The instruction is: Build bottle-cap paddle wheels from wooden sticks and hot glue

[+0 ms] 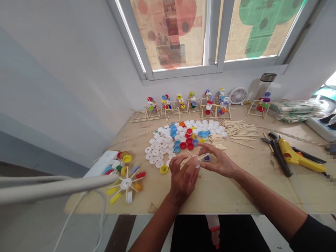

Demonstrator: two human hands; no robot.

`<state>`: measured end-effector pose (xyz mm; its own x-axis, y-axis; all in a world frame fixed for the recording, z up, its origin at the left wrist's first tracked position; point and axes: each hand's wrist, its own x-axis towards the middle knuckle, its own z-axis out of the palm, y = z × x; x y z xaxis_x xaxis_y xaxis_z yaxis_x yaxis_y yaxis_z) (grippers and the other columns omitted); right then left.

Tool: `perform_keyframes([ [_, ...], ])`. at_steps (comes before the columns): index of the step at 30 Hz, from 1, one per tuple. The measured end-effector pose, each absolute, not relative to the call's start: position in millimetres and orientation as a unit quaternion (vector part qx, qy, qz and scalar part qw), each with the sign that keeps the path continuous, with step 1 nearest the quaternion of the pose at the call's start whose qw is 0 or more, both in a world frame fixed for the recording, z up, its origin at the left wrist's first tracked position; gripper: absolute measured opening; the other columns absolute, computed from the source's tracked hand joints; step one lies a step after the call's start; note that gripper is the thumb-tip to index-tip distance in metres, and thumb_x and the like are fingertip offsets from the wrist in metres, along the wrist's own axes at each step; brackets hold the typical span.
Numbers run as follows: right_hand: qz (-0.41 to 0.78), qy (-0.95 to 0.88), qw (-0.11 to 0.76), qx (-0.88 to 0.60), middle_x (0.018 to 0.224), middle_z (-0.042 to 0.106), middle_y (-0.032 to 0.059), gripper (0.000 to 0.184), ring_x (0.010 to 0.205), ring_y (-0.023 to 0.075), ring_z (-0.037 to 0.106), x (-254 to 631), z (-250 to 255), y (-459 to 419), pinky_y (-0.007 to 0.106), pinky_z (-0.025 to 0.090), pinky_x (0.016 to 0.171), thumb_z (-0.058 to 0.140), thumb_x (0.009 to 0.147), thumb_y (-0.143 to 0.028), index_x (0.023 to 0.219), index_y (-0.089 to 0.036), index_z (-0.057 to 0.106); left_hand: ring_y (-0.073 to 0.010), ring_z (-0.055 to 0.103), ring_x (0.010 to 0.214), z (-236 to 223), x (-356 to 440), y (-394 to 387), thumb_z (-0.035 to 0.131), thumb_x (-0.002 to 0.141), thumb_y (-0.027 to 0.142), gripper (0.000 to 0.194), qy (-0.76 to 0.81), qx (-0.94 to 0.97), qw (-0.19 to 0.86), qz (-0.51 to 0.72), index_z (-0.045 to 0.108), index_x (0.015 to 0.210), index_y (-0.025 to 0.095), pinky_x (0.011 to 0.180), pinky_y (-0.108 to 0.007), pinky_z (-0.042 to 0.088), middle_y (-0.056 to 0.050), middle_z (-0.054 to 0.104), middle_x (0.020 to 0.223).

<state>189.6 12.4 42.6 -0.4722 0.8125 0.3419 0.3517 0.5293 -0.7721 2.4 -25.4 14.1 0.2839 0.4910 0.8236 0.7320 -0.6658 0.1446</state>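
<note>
Between my two hands is a white bottle cap (197, 163) with thin wooden sticks (204, 156) poking out around it. My left hand (183, 180) has its fingers closed on the cap from the left, covering part of it. From the right, my right hand (220, 161) reaches with curved fingers and thumb around the cap's edge and sticks. Just beyond them lies a blue cap (207, 158). A finished-looking wheel (126, 183) of sticks radiating from a white cap, tipped with coloured caps, rests on the left of the table.
Many loose white caps (160, 147) and coloured ones cover the middle of the table (225, 196). Cut sticks (240, 130) lie behind right. A yellow glue gun (296, 157) and black-handled cutters (279, 157) lie right. Stick-framed models (210, 105) line the wall. A white cable (65, 189) crosses at left.
</note>
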Motion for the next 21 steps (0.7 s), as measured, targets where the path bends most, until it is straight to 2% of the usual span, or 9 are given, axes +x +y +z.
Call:
perform_keyframes([
  [4,0.322,-0.794,0.356,-0.372,0.094,0.067,0.0037,0.057,0.091,0.0172,0.062,188.3,41.5,12.4,0.036,0.046,0.088,0.06,0.081,-0.04,0.133,-0.024,0.042,-0.0241,0.054,0.11,12.2,3.8,-27.6,0.06,0.078,0.01,0.051,-0.367,-0.806,0.121,-0.449,0.043,0.123,0.026,0.096,-0.047,0.036,-0.005,0.069,0.104],
  [10,0.302,-0.777,0.391,-0.39,0.096,0.066,0.0038,0.059,0.098,0.0184,0.06,195.6,34.1,14.9,0.039,0.043,0.095,0.062,0.08,-0.036,0.134,-0.024,0.04,-0.0267,0.05,0.113,14.4,-0.1,-26.6,0.064,0.076,0.019,0.053,-0.402,-0.766,0.079,-0.496,0.042,0.125,0.023,0.094,-0.048,0.04,-0.01,0.062,0.111],
  [13,0.277,-0.777,0.397,-0.403,0.104,0.064,0.0058,0.061,0.102,0.0196,0.059,199.0,32.2,15.1,0.04,0.043,0.096,0.061,0.08,-0.035,0.135,-0.025,0.039,-0.0267,0.05,0.114,22.7,-6.8,-17.8,0.062,0.079,0.028,0.044,-0.474,-0.734,0.003,-0.487,0.049,0.121,0.021,0.096,-0.046,0.041,-0.01,0.061,0.113],
  [16,0.254,-0.783,0.395,-0.407,0.107,0.064,0.0067,0.062,0.106,0.0211,0.058,200.6,30.9,14.6,0.043,0.041,0.098,0.061,0.08,-0.034,0.137,-0.026,0.037,-0.025,0.053,0.111,32.5,-11.3,-5.6,0.063,0.079,0.035,0.04,-0.484,-0.754,-0.103,-0.432,0.056,0.116,0.023,0.095,-0.045,0.042,-0.008,0.063,0.111],
  [21,0.236,-0.79,0.396,-0.404,0.107,0.064,0.0066,0.063,0.109,0.0227,0.056,201.3,28.7,14.0,0.046,0.038,0.1,0.061,0.08,-0.035,0.137,-0.028,0.036,-0.0232,0.059,0.103,38.3,-5.2,6.9,0.068,0.074,0.035,0.035,-0.441,-0.784,-0.214,-0.379,0.063,0.108,0.026,0.092,-0.043,0.045,-0.005,0.068,0.105],
])
